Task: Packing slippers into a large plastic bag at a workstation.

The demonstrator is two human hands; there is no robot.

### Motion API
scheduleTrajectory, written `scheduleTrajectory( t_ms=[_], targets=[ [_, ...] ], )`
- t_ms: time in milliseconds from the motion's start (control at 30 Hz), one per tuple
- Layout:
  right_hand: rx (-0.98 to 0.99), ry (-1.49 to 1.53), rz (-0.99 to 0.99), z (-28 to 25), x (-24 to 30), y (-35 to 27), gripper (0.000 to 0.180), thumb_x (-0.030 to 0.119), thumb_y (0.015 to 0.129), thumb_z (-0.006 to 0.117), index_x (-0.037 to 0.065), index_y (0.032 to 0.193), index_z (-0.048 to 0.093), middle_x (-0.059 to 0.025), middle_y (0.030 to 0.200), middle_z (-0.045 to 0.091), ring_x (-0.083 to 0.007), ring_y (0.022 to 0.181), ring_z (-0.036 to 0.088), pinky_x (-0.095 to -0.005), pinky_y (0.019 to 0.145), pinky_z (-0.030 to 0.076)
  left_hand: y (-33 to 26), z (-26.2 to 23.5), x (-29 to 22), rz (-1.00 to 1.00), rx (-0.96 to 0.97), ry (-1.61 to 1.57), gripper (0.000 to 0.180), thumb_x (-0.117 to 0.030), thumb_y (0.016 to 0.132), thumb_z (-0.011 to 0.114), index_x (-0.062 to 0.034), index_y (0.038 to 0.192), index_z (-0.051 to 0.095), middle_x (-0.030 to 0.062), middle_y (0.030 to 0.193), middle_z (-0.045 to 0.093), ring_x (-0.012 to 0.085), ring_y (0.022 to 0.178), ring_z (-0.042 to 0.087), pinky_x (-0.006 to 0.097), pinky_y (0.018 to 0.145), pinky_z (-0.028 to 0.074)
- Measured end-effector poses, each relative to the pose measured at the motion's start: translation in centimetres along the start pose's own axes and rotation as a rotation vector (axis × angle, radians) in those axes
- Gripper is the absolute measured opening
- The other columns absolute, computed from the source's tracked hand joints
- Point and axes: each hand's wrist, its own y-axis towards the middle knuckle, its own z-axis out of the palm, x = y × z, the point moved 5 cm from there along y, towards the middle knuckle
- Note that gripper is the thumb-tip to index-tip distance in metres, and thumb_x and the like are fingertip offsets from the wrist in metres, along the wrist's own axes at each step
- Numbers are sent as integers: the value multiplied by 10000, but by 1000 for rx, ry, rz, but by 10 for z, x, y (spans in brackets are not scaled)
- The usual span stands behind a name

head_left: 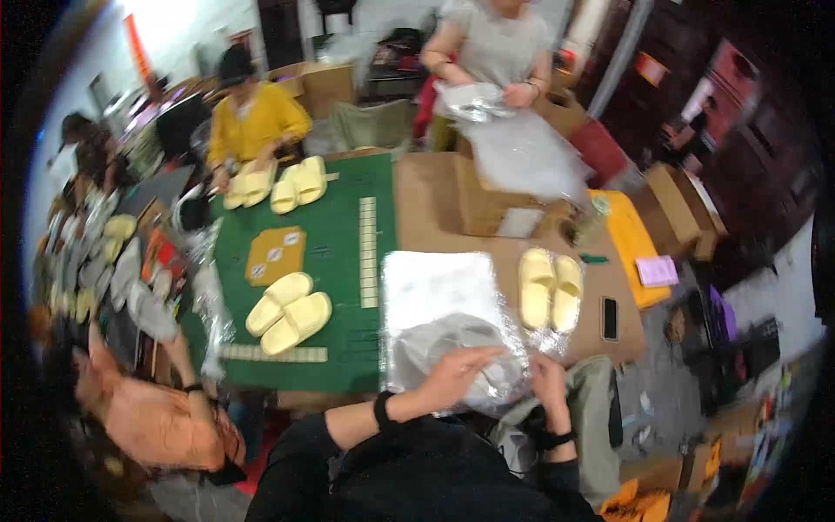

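Note:
A stack of clear plastic bags (439, 270) lies flat on the table in front of me, with crumpled clear plastic over its near part. Over that plastic, my left hand (457, 376) reaches to the right, its fingers drawn together on a clear plastic bag (497, 383). My right hand (548, 383) pinches the bag's right side at the table's near edge. Just beyond my right hand rests a pair of pale yellow slippers (551, 291), side by side, with shiny plastic at their near end. Motion blurs the fingertips somewhat.
Left of me a green mat (339, 261) bears more yellow slippers (290, 313) and a tan card (275, 257). A phone (610, 318) lies at right; a cardboard box (496, 204) stands ahead. Co-workers stand across the table and at left, one handling plastic (478, 103). A draped jacket (587, 426) is beside my right arm.

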Motion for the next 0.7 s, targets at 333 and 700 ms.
scheduleTrajectory(
  t_ms=[333,700],
  targets=[
    [-44,635,38,-43,83,98,297,285,932,386,25,997,514,-34,709,548,-121,600,551,-255,560,470,-31,-21,2,94,-28,207,378,-193,893,453,-97,1258,430,100,1212,482,238,1085,488,325,899,402],
    [-286,656,116,-112,-24,143,270,264,931,373,45,1026,499,-39,814,570,-128,667,546,-218,576,432,-101,-78,93,-288,-156,328,282,-222,858,509,-64,1089,543,154,1071,540,306,1009,506,364,856,409]
  ],
)
